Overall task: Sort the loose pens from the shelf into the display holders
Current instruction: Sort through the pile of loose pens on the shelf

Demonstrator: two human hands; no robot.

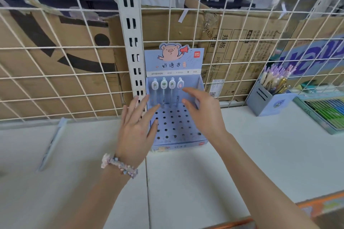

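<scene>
Left hand (136, 126), beaded bracelet (119, 165) on wrist, and right hand (202, 113) – both empty, fingers spread – at a blue cardboard display holder (178, 128) w/ round holes, red "deli" logo. Four pens (167, 91) stand in back row; loose pen (52, 143) lies far left on white shelf (260, 154).

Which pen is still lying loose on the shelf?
The pale blue pen lying flat at far left, beyond the left hand. The four pens stand upright in the pig display holder.
</scene>
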